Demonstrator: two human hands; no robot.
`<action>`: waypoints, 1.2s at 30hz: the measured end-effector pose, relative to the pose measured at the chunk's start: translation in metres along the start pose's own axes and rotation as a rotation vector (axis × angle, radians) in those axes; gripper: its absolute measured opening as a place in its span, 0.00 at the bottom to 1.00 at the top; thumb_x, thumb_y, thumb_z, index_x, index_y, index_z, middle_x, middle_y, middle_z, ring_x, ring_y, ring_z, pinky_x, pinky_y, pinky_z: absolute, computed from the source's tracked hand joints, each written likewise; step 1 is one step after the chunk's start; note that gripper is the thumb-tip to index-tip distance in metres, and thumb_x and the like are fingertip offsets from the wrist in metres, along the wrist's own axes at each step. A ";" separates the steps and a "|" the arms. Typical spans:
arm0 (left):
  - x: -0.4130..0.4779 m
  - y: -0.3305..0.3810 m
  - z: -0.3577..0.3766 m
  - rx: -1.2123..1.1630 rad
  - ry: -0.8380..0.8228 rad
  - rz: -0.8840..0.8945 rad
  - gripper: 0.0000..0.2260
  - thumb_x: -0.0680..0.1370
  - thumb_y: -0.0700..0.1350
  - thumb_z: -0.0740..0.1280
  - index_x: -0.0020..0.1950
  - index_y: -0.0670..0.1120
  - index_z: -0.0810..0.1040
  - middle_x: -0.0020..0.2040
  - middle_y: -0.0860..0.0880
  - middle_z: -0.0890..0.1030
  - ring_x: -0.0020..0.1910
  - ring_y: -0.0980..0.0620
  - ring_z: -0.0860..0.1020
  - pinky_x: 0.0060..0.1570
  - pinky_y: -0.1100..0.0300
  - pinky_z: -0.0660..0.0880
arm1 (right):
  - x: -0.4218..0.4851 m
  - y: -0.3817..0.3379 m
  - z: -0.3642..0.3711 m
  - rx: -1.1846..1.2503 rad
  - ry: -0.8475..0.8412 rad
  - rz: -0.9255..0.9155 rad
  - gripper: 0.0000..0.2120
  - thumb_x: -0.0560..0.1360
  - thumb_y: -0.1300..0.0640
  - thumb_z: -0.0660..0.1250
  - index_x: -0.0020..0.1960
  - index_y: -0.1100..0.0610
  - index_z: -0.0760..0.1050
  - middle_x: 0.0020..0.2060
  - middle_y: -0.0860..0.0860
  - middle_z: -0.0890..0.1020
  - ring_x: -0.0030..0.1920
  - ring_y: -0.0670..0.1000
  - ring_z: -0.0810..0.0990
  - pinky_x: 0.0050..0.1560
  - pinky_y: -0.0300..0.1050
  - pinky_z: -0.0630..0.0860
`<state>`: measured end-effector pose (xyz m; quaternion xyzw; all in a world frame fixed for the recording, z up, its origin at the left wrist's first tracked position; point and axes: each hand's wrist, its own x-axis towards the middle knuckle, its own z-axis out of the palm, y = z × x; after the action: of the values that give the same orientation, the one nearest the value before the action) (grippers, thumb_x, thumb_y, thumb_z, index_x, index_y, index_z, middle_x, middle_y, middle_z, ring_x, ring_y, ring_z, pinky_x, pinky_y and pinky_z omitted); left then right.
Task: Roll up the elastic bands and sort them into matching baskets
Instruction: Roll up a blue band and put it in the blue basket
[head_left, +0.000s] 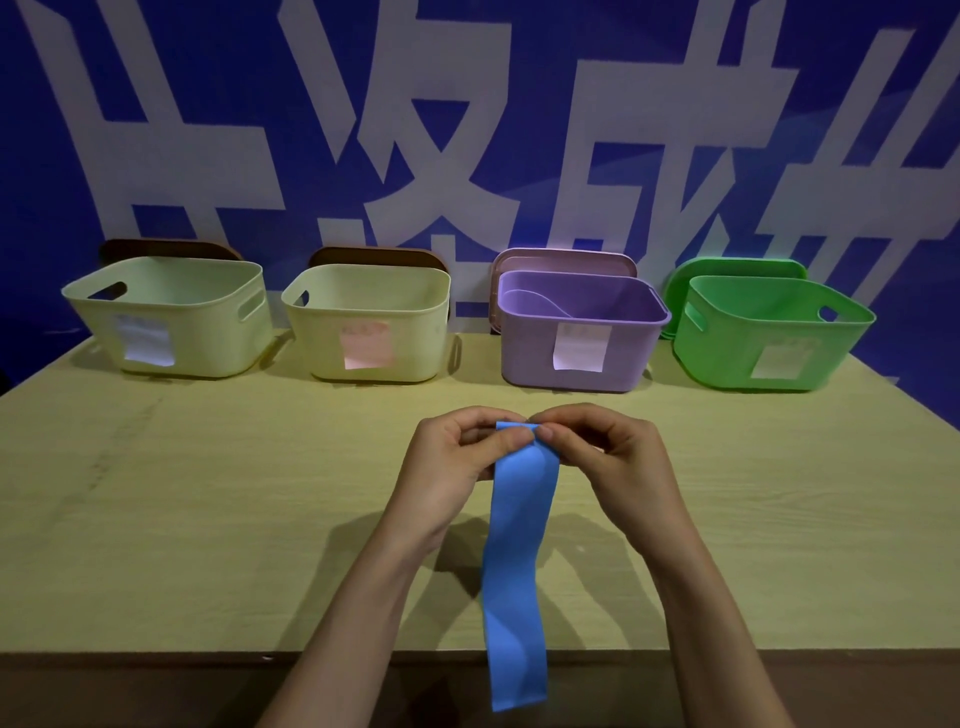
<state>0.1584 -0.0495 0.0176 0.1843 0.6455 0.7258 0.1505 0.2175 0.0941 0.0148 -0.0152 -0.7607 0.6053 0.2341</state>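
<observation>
Left hand (457, 460) and right hand (597, 452) each pinch the top end of the blue elastic band (519, 545). Below the grip I see it trailing loose past the table (208, 493) edge. That slack may skew the first turn, or let it spring open.

Bare left hand (449, 467) and bare right hand (621, 462) on unsleeved forearms (353, 613), nails short.

A pale wood-grain table (156, 519) fills the lower view, its near edge dark brown. Behind it hangs a blue backdrop (218, 104) with large white characters. Along the table's far side stand 4 lids: a brown lid (166, 248), a 2nd brown lid (374, 255), a pink lid (561, 258) and a green lid (737, 266).
</observation>
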 end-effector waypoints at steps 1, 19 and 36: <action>0.000 0.000 -0.001 -0.009 -0.010 -0.004 0.05 0.73 0.37 0.71 0.49 0.41 0.82 0.42 0.46 0.85 0.43 0.53 0.83 0.40 0.65 0.78 | 0.000 0.000 -0.001 0.003 -0.007 -0.004 0.07 0.73 0.65 0.70 0.44 0.54 0.83 0.40 0.48 0.86 0.44 0.47 0.83 0.45 0.40 0.78; 0.000 -0.001 -0.001 -0.082 -0.066 -0.086 0.06 0.74 0.38 0.70 0.50 0.41 0.82 0.45 0.44 0.85 0.44 0.52 0.83 0.44 0.62 0.79 | 0.001 -0.006 -0.003 0.036 0.035 0.006 0.10 0.69 0.68 0.73 0.41 0.53 0.82 0.40 0.47 0.85 0.44 0.44 0.83 0.46 0.35 0.77; 0.002 -0.006 0.005 0.018 0.061 0.108 0.07 0.73 0.37 0.71 0.42 0.49 0.84 0.41 0.50 0.85 0.45 0.52 0.83 0.46 0.58 0.79 | 0.003 -0.007 -0.004 0.010 -0.074 0.143 0.07 0.77 0.57 0.66 0.44 0.57 0.82 0.39 0.53 0.84 0.39 0.47 0.81 0.39 0.37 0.77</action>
<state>0.1586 -0.0436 0.0128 0.1979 0.6456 0.7322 0.0897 0.2182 0.0963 0.0233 -0.0460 -0.7626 0.6245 0.1622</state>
